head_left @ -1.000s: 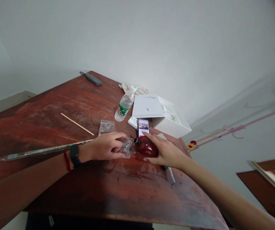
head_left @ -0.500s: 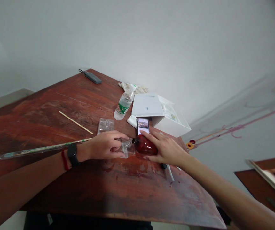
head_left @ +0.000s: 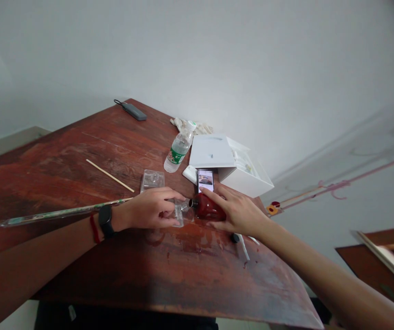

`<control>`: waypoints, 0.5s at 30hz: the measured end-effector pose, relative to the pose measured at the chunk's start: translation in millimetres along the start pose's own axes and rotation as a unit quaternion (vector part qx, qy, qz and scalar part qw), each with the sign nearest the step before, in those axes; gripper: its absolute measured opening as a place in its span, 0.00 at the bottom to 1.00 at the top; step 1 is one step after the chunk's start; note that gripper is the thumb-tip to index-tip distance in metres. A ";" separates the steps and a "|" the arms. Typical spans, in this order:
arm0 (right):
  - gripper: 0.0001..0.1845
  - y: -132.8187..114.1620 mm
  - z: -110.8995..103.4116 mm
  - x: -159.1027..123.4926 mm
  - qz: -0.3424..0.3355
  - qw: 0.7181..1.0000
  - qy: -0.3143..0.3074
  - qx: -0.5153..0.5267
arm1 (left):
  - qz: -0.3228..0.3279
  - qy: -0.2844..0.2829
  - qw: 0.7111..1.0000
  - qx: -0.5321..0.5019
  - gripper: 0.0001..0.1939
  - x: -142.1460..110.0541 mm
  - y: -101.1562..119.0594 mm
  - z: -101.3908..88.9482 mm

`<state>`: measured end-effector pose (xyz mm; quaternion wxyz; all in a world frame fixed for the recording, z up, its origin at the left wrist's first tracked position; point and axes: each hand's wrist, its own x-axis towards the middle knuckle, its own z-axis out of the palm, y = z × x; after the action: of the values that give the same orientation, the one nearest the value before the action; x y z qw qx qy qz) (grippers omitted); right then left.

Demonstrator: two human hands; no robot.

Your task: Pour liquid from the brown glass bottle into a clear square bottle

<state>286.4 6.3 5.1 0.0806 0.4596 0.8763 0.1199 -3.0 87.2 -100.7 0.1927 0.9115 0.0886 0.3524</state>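
Observation:
A dark red, rounded glass bottle (head_left: 210, 208) lies on its side, its open neck pointing left. My right hand (head_left: 240, 213) is closed around its right side, thumb and fingers on opposite sides. The bottle's mouth meets the raised part of a clear plastic piece (head_left: 179, 216). My left hand (head_left: 152, 208) grips that piece from the left, with thumb and fingers curled over it; part of it is hidden. Behind my left hand sits another clear plastic piece (head_left: 153, 178). Wet patches (head_left: 197, 240) spread over the wood in front of the bottle.
Beyond my hands are a phone (head_left: 205, 179), a white case (head_left: 190, 174), a labelled water bottle (head_left: 177, 153) and an open white box (head_left: 214, 151). A wooden stick (head_left: 110, 175) and a long wrapped packet (head_left: 56, 215) lie left. A black cap (head_left: 234, 238) and white strips (head_left: 243, 247) lie right.
The red bottle's neck has tilted slightly, so its opening shows a little more. Both hands keep their places, and the view has shifted slightly.

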 end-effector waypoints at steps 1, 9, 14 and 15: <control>0.44 0.0 0.0 -0.1 0.000 1.000 0.001 0.000 | 0.001 0.000 1.000 -0.001 0.21 -0.1 0.2 -0.1; 0.45 0.0 1.2 -2.4 -0.009 1.000 0.007 -0.011 | -0.005 -0.010 1.000 -0.006 0.07 0.7 -0.2 0.1; 0.45 -1.5 -1.0 -2.5 -0.007 1.000 0.008 -0.010 | -0.005 -0.007 1.000 -0.007 0.11 -0.6 0.9 -0.8; 0.44 -1.7 -1.2 -2.5 -0.006 1.000 0.007 -0.011 | -0.004 -0.003 1.000 -0.009 0.13 -0.8 1.6 -1.1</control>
<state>286.2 3.1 5.8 0.0807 0.4528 0.8780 0.1322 -4.3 85.8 -99.7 0.2023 0.9103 0.0884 0.3501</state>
